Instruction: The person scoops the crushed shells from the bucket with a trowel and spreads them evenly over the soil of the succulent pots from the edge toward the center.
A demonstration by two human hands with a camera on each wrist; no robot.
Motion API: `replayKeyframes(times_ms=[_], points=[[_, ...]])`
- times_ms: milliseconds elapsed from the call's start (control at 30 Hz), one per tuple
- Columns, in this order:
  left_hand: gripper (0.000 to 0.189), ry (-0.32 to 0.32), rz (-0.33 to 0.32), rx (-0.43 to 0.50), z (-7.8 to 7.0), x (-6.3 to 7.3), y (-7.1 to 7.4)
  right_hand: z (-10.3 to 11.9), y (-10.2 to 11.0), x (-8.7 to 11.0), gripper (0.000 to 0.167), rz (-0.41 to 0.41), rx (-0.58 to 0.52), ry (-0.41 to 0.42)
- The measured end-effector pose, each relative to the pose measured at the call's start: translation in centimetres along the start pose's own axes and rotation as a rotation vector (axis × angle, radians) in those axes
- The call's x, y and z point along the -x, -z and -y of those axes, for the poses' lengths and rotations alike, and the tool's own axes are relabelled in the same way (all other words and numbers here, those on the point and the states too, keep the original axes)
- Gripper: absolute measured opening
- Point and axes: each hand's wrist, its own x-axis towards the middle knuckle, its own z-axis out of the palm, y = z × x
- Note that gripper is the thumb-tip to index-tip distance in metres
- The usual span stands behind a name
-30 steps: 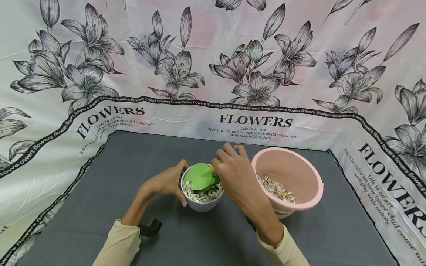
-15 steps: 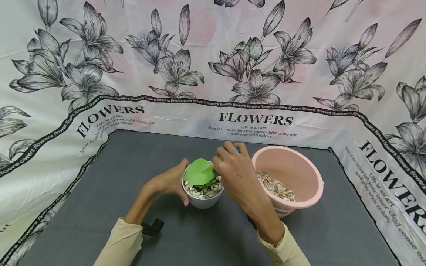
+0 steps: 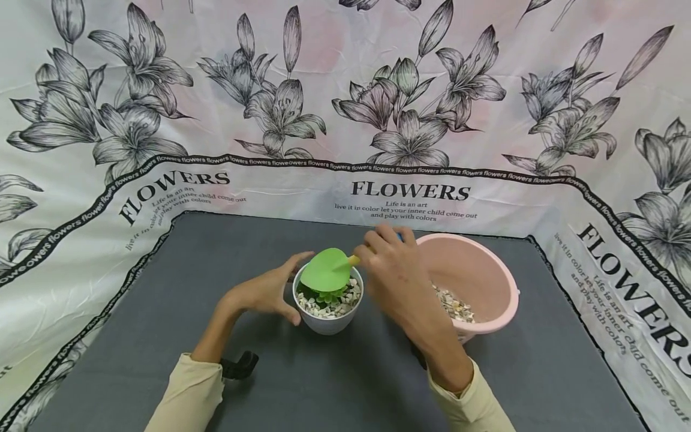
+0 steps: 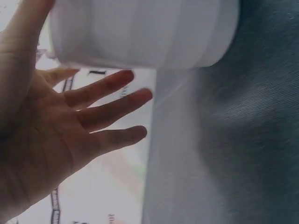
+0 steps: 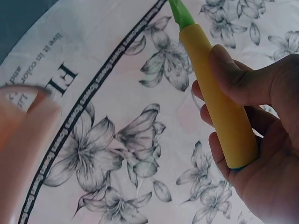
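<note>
Setting is a screened-off tabletop work area, type of wider room not determinable, as shown by a flat dark-grey surface [image 3: 302,384] whose far, left and right edges meet glossy white-and-pink sheeting [image 3: 324,36] printed with black line-drawn lilies [image 3: 410,141] and repeated "FLOWERS" lettering [image 3: 410,191].

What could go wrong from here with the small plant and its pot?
In the head view, the green shovel covers part of the plant; lowering it further might crush the plant. The left hand has its fingers spread beside the white pot, not wrapped round it, so a knock could perhaps tip it.
</note>
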Motion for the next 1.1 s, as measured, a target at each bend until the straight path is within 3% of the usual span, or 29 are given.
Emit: replayKeyframes(times_ms=[133, 333, 533, 667, 733, 800, 967, 1100], points=[[0.154, -0.051, 0.032, 0.004, -0.8, 0.3, 1.0, -1.2, 0.9, 0.6, 0.018, -0.039, -0.059, -0.033], [0.151, -0.128, 0.025, -0.045, -3.0, -0.3, 1.4, -3.4, 3.0, 2.5, 0.013, -0.070, -0.103, -0.124], [0.123, -0.158, -0.033, -0.146, -6.1, -2.5, 0.4, -6.1, 6.1, 4.8, 0.021, -0.146, -0.133, -0.257], [0.112, -0.242, -0.033, -0.173, -8.5, -4.6, -1.1, -8.1, 8.4, 6.8, 0.023, -0.157, -0.123, -0.340], [0.108, -0.287, -0.025, -0.182, -9.5, -5.7, -2.1, -9.0, 9.3, 7.9, 0.024, -0.140, -0.109, -0.368], [0.103, -0.291, -0.025, -0.193, -10.4, -6.6, -3.1, -9.8, 10.0, 8.9, 0.023, -0.094, -0.075, -0.399], [0.094, -0.244, -0.091, -0.207, -12.1, -8.7, -5.7, -11.5, 10.1, 10.7, 0.019, 0.061, 0.006, -0.459], [0.092, -0.204, -0.124, -0.205, -12.7, -10.0, -7.6, -12.2, 8.7, 11.1, 0.019, 0.126, 0.016, -0.447]])
